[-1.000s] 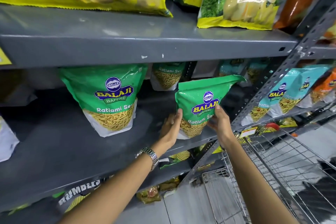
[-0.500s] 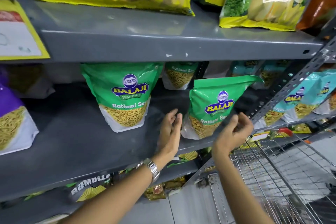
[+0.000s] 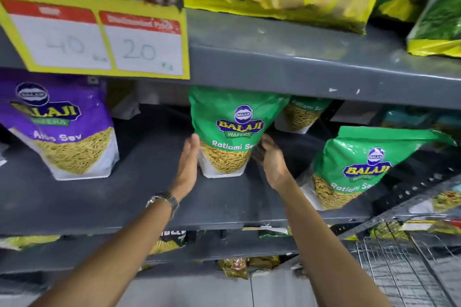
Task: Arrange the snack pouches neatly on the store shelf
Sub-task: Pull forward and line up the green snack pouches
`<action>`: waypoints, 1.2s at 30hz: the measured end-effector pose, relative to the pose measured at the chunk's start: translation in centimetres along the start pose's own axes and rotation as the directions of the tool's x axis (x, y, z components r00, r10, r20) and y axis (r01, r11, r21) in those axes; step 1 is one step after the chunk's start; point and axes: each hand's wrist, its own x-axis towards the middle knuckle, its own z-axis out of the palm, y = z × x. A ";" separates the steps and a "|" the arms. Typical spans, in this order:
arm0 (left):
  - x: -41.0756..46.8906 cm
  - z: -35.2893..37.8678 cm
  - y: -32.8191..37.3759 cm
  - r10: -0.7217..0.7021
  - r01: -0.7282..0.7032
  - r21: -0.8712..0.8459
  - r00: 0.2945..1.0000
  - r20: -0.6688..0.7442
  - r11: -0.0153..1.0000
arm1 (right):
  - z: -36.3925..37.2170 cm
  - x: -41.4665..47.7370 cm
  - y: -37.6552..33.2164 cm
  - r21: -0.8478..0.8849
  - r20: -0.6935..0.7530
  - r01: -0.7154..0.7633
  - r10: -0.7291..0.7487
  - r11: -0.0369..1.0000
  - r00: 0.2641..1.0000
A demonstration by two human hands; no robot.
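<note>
- Two hands flank the middle green pouch (image 3: pixel 230 129) on the grey shelf (image 3: pixel 139 197): the left hand (image 3: pixel 188 162) lies flat and loose against its left edge, the right hand (image 3: pixel 270 157) cups its right edge, fingers partly behind it.
- Whether either hand truly grips the pouch I cannot tell; both touch it.
- Its long axis stands upright; both hands are equally near.
- Likely next move: squaring it up or sliding it sideways.
- Print reads "BALAJI WAFERS", "Ratlami Sev".
- Right, nearer: a second green pouch (image 3: pixel 366 164), leaning, same print.
- Left: a purple pouch (image 3: pixel 59 127), "Aloo Sev".
- Above it, a yellow price card (image 3: pixel 99 37) shows "40" and "20".
</note>
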 end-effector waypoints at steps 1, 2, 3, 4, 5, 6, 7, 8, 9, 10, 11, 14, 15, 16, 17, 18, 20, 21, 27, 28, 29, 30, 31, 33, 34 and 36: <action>0.0 -0.3 -0.1 -0.025 0.024 0.021 0.998 0.051 1.000 | 0.1 -0.2 0.2 -0.037 -0.003 0.008 -0.008 0.999 1.000; -0.2 -0.5 -0.2 -0.044 0.041 0.043 0.997 0.067 0.998 | 0.1 -0.6 0.1 -0.058 -0.007 0.014 -0.014 0.998 1.000; -0.4 -0.6 -0.2 -0.054 0.050 0.052 0.996 0.068 0.997 | 0.2 -1.0 0.0 -0.071 -0.009 0.028 -0.029 0.997 1.000; -0.8 -0.6 0.0 -0.061 0.057 0.050 0.996 0.070 0.997 | 0.1 -1.4 -0.1 -0.073 -0.007 0.049 -0.049 0.996 0.999; -1.2 -0.6 0.2 -0.063 0.060 0.047 0.995 0.077 0.997 | 0.0 -2.0 -0.1 -0.074 -0.005 0.079 -0.080 0.994 0.997; -1.7 -0.7 0.4 -0.066 0.062 0.047 0.994 0.089 0.997 | -0.1 -2.6 0.0 -0.073 -0.002 0.109 -0.109 0.991 0.994; -2.1 -0.8 0.6 -0.070 0.065 0.051 0.992 0.103 0.997 | -0.1 -3.3 0.1 -0.069 0.000 0.130 -0.131 0.989 0.991; -2.6 -0.9 0.6 -0.077 0.070 0.060 0.990 0.117 0.996 | -0.3 -4.0 0.3 -0.062 -0.003 0.145 -0.146 0.987 0.989; -3.1 -1.0 0.6 -0.082 0.073 0.072 0.988 0.131 0.995 | -0.5 -4.6 0.7 -0.055 -0.010 0.158 -0.159 0.986 0.987; -3.6 -1.1 0.6 -0.087 0.075 0.088 0.986 0.142 0.993 | -0.7 -5.3 1.1 -0.053 -0.020 0.168 -0.170 0.984 0.985; -4.1 -1.1 0.6 -0.091 0.076 0.106 0.985 0.147 0.992 | -1.0 -5.8 1.5 -0.058 -0.033 0.174 -0.176 0.983 0.984; -5.6 -1.0 0.5 -0.100 0.079 0.132 0.982 0.158 0.988 | -1.4 -7.2 2.2 -0.054 -0.083 0.159 -0.163 0.986 0.983; -6.0 -0.9 0.4 -0.100 0.080 0.127 0.981 0.164 0.989 | -1.4 -7.7 2.3 -0.058 -0.095 0.153 -0.158 0.987 0.983; -6.5 -0.9 0.4 -0.098 0.078 0.118 0.980 0.172 0.990 | -1.4 -8.1 2.4 -0.058 -0.110 0.142 -0.148 0.988 0.983; -6.8 -0.9 0.5 -0.097 0.078 0.108 0.979 0.181 0.991 | -1.4 -8.4 2.7 -0.056 -0.131 0.128 -0.134 0.990 0.982; -7.1 -0.9 0.4 -0.096 0.078 0.101 0.977 0.192 0.992 | -1.6 -8.8 2.9 -0.058 -0.150 0.115 -0.123 0.992 0.981; -7.4 -1.0 0.2 -0.094 0.076 0.095 0.973 0.212 0.993 | -1.8 -9.3 3.4 -0.076 -0.185 0.094 -0.106 0.993 0.977; -7.5 -1.1 0.2 -0.094 0.076 0.091 0.971 0.218 0.993 | -1.8 -9.5 3.6 -0.077 -0.202 0.081 -0.096 0.994 0.975; -7.8 -0.9 0.4 -0.084 0.072 0.061 0.970 0.228 0.996 | -1.9 -9.8 3.9 -0.062 -0.258 0.051 -0.066 0.997 0.964; -7.9 -0.8 0.3 -0.079 0.067 0.058 0.972 0.221 0.996 | -1.8 -9.8 4.0 -0.055 -0.266 0.050 -0.063 0.997 0.962; -8.0 -0.8 0.3 -0.076 0.064 0.062 0.974 0.215 0.996 | -1.7 -9.9 4.0 -0.043 -0.270 0.051 -0.060 0.998 0.961; -8.0 -0.7 0.3 -0.078 0.065 0.068 0.975 0.209 0.996 | -1.5 -9.9 4.0 -0.029 -0.278 0.050 -0.056 0.998 0.959; -8.0 -0.7 0.3 -0.081 0.064 0.083 0.975 0.209 0.994 | -1.2 -9.9 4.0 -0.015 -0.298 0.059 -0.061 0.998 0.952; -8.2 -1.0 0.7 -0.046 0.019 0.114 0.972 0.231 0.993 | -0.3 -10.5 4.4 -0.017 -0.442 0.144 -0.136 0.989 0.887; -8.3 -1.4 0.9 -0.023 0.000 0.109 0.976 0.215 0.994 | 0.5 -11.1 4.5 -0.057 -0.563 0.226 -0.218 0.973 0.797; -8.4 -2.7 1.6 0.004 -0.005 0.014 0.996 0.091 1.000 | 2.8 -13.1 5.1 -0.208 -0.732 0.395 -0.411 0.895 0.544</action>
